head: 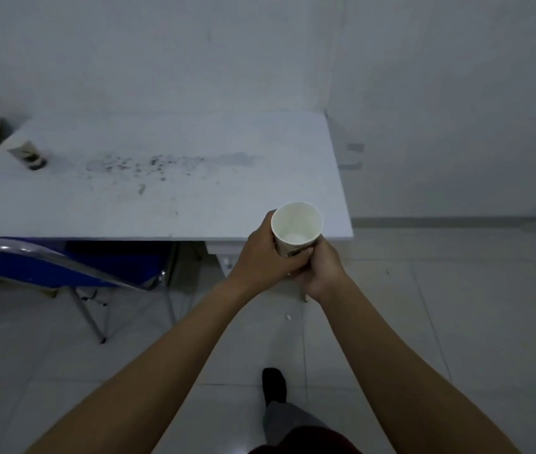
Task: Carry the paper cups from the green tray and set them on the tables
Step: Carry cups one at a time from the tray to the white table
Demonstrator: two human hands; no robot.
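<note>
Up against grey wall (260, 54), on pale tiled floor (456, 322): white table (162, 198), top smudged with dark specks mid-span. Next, blue chair (30, 263) with a metal frame, at the table's near-left side, partly under the top. Both forearms (162, 371) reach forward from frame bottom and meet near the table's near right corner.

Grip: left hand (265, 253) has its fingers wrapped round the cup's left wall. The right hand (320, 267) is curled round the lower right side, meeting the left hand under the cup.

Held paper cup (296, 224): upright, mouth toward camera, white inside, dark print on the outer wall just above the fingers. It sits in view across the table's near edge. Base hidden by the hands, so can't tell if it's over the top or just short of it.

Other item, second paper cup (27, 155): on the table near its left end, well apart from the held one. Looks slanted; upright or not, can't tell.

Dark shoe (274, 385) on the floor between the forearms.
</note>
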